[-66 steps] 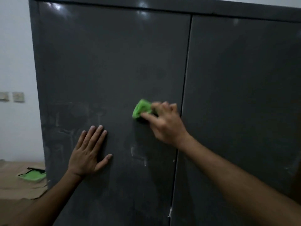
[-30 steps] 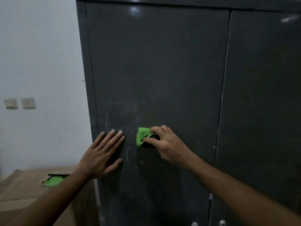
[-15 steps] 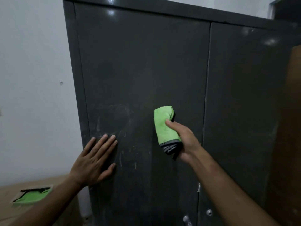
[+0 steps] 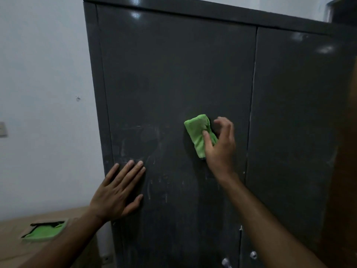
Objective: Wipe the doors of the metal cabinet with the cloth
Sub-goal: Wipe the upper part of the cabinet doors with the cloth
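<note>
Right hand (image 4: 220,144) pinching the folded cloth (image 4: 200,135) against the left door (image 4: 173,74), near the seam at 3 o'clock. Left hand (image 4: 117,192) spread flat, bracing at 7 o'clock. Risks: cloth slipping from so light a pinch; streaks around 9 o'clock missed, possibly scratches, hard to tell in dim light; right door (image 4: 299,113) skipped.

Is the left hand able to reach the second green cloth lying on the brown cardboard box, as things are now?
Probably yes. The left hand rests flat on the dark grey metal cabinet door and holds nothing. The second green cloth lies uncovered on the brown cardboard box, below it and beside its forearm.
</note>
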`<state>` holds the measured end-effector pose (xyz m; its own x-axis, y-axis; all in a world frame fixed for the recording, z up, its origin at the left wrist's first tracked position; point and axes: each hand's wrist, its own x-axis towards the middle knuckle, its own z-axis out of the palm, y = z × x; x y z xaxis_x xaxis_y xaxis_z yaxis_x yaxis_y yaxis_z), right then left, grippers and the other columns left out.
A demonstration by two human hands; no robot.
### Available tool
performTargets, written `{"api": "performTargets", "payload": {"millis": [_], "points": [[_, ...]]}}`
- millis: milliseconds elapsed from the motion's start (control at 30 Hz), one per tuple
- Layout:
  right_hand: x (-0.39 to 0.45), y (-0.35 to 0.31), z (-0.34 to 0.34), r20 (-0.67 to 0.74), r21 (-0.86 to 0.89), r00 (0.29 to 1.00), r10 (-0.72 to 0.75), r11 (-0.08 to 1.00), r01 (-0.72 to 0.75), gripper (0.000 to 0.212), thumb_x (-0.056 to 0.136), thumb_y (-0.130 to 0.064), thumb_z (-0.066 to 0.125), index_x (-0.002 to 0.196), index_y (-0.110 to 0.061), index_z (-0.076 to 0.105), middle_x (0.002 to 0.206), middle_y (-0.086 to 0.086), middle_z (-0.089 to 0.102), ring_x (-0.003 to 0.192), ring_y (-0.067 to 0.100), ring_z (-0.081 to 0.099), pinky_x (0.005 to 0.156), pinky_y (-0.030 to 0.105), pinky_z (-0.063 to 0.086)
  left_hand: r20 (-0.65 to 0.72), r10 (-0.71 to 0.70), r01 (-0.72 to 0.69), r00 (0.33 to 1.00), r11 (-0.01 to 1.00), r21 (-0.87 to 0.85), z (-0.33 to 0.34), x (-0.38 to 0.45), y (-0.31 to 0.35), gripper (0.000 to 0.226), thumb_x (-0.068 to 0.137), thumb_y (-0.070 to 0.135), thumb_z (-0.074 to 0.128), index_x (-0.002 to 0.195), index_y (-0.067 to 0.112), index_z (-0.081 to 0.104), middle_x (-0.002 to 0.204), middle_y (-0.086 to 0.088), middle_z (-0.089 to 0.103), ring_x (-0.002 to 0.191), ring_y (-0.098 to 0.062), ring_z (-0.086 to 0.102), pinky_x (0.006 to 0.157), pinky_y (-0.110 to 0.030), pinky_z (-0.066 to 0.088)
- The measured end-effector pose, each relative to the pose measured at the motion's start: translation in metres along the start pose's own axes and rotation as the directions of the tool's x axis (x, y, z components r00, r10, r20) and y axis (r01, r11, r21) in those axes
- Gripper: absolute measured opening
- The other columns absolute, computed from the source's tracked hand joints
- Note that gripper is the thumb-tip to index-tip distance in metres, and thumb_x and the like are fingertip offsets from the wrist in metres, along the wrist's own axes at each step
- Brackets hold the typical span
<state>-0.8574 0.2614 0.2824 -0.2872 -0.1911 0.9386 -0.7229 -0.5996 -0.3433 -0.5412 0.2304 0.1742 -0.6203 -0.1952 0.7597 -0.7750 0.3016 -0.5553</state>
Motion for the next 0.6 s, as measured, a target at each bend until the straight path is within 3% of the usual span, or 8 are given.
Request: {"api": "performTargets", "payload": {"millis": [33,100,200,400,467,533,600], "points": [[-0.007,-0.001,0.007,-0.037,-0.06,0.996,-0.086,0.995,0.084,0.028,0.09,-0.004,0.065,0.114,-0.015,0.056,0.123,0.011,0.054,0.104,0.027,0.055,0.088,0.04,0.051,0.0,0.0,0.0,1.0,1.0,0.001,0.0,0.0,0.0,0.08,0.092,0.054,0.053,0.155,0.009,0.034,0.164,-0.01,0.03,0.152,-0.028,0.027,0.123,-0.05,0.019],[-0.018,0.0,0.02,0.019,-0.163,0.986,-0.165,0.973,0.166,0.019,0.093,-0.006,0.061,0.111,-0.011,0.063,0.127,0.015,0.053,0.103,0.03,0.052,0.083,0.041,0.051,-0.001,0.003,-0.003,1.0,1.0,0.005,-0.001,0.0,0.0,0.08,0.091,0.054,0.053,0.155,0.009,0.035,0.163,-0.011,0.031,0.152,-0.028,0.027,0.123,-0.051,0.02],[-0.033,0.005,0.03,0.124,-0.265,0.978,-0.17,0.944,0.198,0.036,0.092,-0.029,0.064,0.122,-0.008,0.064,0.135,0.016,0.052,0.111,0.032,0.051,0.09,0.043,0.043,0.001,0.001,-0.001,1.0,1.0,0.002,0.0,-0.001,0.0,0.08,0.092,0.055,0.052,0.156,0.01,0.033,0.164,-0.01,0.029,0.152,-0.028,0.026,0.124,-0.05,0.018],[0.026,-0.026,0.065,0.008,-0.292,0.975,-0.224,0.932,0.217,0.049,0.093,-0.034,0.058,0.14,-0.02,0.054,0.134,0.015,0.05,0.105,0.031,0.047,0.088,0.041,0.04,0.001,-0.003,0.003,1.0,1.0,-0.004,0.001,0.0,0.0,0.079,0.092,0.054,0.053,0.155,0.009,0.036,0.165,-0.009,0.027,0.153,-0.027,0.025,0.124,-0.049,0.018],[0.001,-0.037,0.082,0.092,-0.207,0.91,-0.405,0.886,0.415,0.05,0.089,-0.034,0.061,0.137,-0.02,0.058,0.133,0.015,0.049,0.105,0.033,0.049,0.086,0.042,0.04,-0.013,-0.004,0.004,1.0,1.0,-0.009,0.001,-0.001,0.0,0.079,0.091,0.053,0.056,0.154,0.009,0.037,0.165,-0.008,0.028,0.152,-0.027,0.026,0.124,-0.05,0.019],[-0.044,-0.029,0.082,0.244,-0.099,0.759,-0.604,0.763,0.639,0.045,0.089,-0.032,0.063,0.132,-0.019,0.063,0.132,0.013,0.048,0.102,0.035,0.055,0.083,0.043,0.045,-0.032,0.009,-0.009,0.999,1.0,-0.006,0.001,-0.001,-0.001,0.078,0.09,0.052,0.057,0.153,0.009,0.039,0.164,-0.009,0.03,0.152,-0.027,0.027,0.124,-0.05,0.02],[-0.065,-0.007,0.064,0.325,-0.049,0.653,-0.684,0.677,0.734,0.041,0.09,-0.03,0.065,0.129,-0.019,0.066,0.13,0.01,0.049,0.096,0.033,0.058,0.078,0.043,0.047,-0.039,0.031,-0.031,0.999,0.999,-0.011,0.002,-0.002,-0.001,0.076,0.091,0.051,0.056,0.153,0.011,0.04,0.164,-0.008,0.031,0.152,-0.028,0.028,0.124,-0.05,0.019]]}}
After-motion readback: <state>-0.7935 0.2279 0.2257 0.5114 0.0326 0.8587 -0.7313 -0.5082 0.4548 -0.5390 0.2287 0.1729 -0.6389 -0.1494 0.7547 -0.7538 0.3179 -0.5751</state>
